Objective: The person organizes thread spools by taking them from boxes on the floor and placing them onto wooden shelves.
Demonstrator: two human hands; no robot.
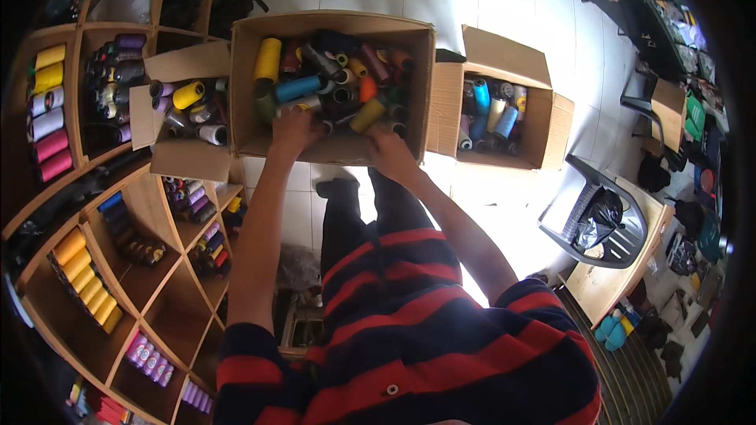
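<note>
A large cardboard box [331, 22] in front of me holds many thread spools in mixed colours. Inside its near left part is my left hand [295, 132], fingers curled down among the spools beside a pale grey spool [308, 103]; what they grip is hidden. At the near right, my right hand [389, 149] has its fingers closed at the lower end of an olive-green thread spool [368, 116], which lies tilted. A blue spool [298, 87] rests just beyond my left hand, an orange spool [368, 90] beyond the olive one. A yellow spool [268, 59] stands at the far left corner.
Smaller open boxes of spools flank the large one: a left box [189, 159] and a right box [504, 153]. Wooden shelving [146, 299] with sorted spools lines the left side. A dark plastic chair [630, 228] bearing a black bag stands right, on white floor tiles [441, 4].
</note>
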